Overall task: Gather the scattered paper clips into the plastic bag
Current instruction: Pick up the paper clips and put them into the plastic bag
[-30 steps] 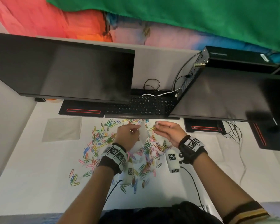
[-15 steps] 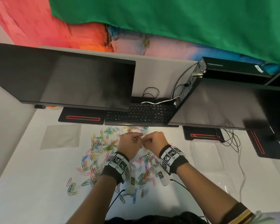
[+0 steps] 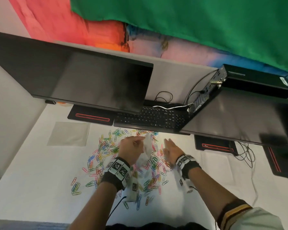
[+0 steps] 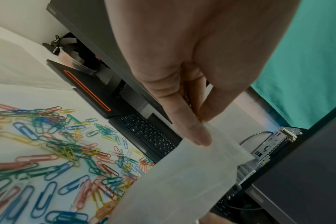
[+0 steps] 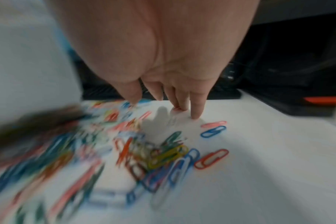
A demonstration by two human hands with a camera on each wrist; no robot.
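Paper clips (image 3: 105, 151) lie scattered mid-desk (image 3: 32, 188), near keyboard (image 3: 153, 118) at far edge. Left hand (image 3: 131, 149) pinches plastic bag (image 3: 147, 146) above them; right hand (image 3: 172, 150) is released, fingertips (image 5: 196, 116) touching desk beside clips.

The left hand (image 3: 131, 150) is raised, thumb and fingers (image 4: 190, 130) pinched together. The right hand (image 3: 172, 149) reaches down to its right, fingers (image 5: 197, 106) extended.

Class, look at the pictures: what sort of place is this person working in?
Most likely an office desk or computer workstation: two dark monitors and, a black keyboard and a small desktop computer stand behind the paper clips.
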